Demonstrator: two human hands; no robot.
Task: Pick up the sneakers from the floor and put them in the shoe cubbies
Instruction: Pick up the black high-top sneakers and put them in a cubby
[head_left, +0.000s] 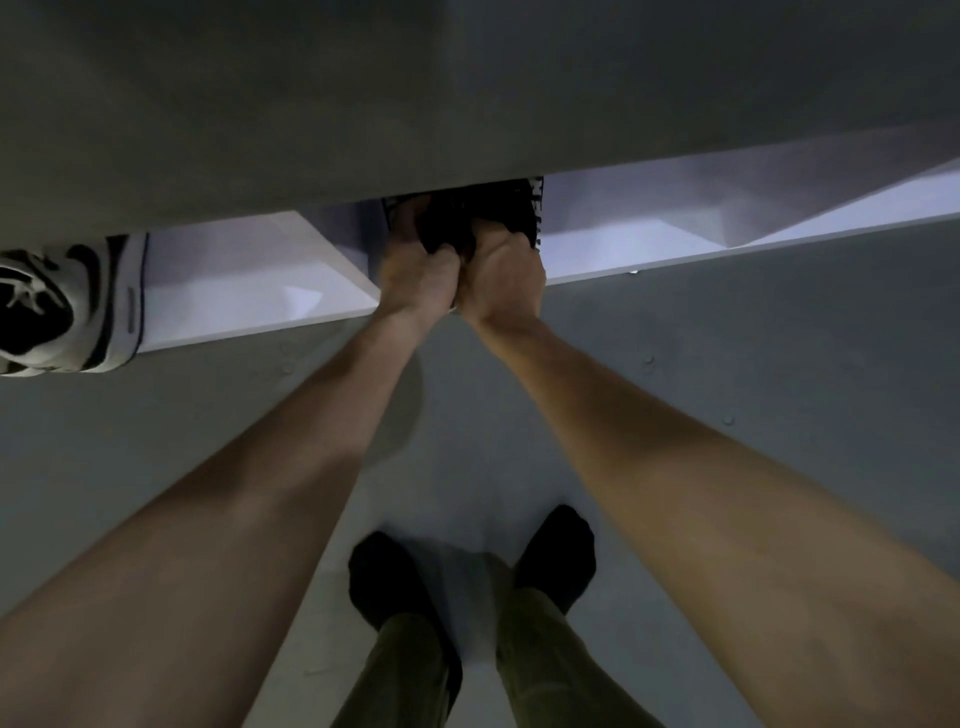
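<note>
The left hand (417, 275) and right hand (503, 273) grip the black sneakers (480, 213) side by side at the cubby (576, 257) front edge, likely to slide both in together.

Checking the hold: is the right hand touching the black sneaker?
Touching. In the head view the right hand curls its fingers over the black sneaker.

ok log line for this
left hand grips black sneakers | right hand grips them too | sneakers at cubby mouth | grey sneaker shelved further left
</note>
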